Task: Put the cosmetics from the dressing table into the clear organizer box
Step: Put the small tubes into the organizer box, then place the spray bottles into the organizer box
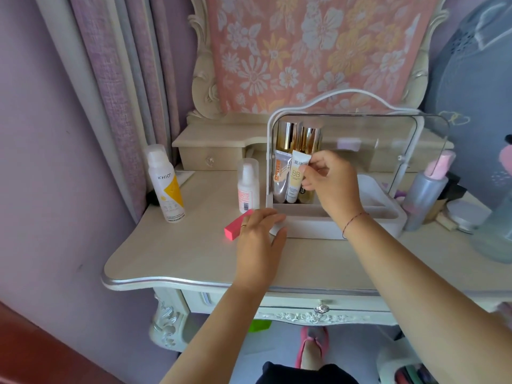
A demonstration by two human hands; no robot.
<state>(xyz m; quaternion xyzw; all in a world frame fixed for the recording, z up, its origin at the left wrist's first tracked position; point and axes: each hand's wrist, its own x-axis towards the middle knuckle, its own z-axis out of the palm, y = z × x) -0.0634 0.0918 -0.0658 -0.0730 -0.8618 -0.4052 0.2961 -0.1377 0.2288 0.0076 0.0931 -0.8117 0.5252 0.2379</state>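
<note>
Cosmetics are partly sorted on the cream bench [180,253]: some stand in the clear organizer box [310,225], some outside it. The box sits mid-bench with its transparent lid [388,139] swung up and a white handle [332,94] arching over the top.

The right hand [327,176] reaches into the left end of the box. Its thumb and curled fingers pinch the flat crimped end of a BB cream tube [295,178], which stands cap-down and upright. Touching the tube on its left is a silver tube with orange lettering [280,178]. Behind both rise two gold-capped bottles [297,135], side by side against the back.

The left hand [257,236] lies palm-down on the bench at the box's front left corner. Its fingers are straight and relaxed, the thumb is spread toward the white base, and it holds nothing. A pink block [234,228] juts out from under its fingers to the left; whether the fingers press on it I cannot tell.

Outside the box, a small white pump bottle [248,187] stands just beside its left wall. A tall white and yellow spray can [166,184] is well apart, near the curtain. On the right stands a greyish bottle with a pink cap [426,195], with a round jar [465,214] near it.
</note>
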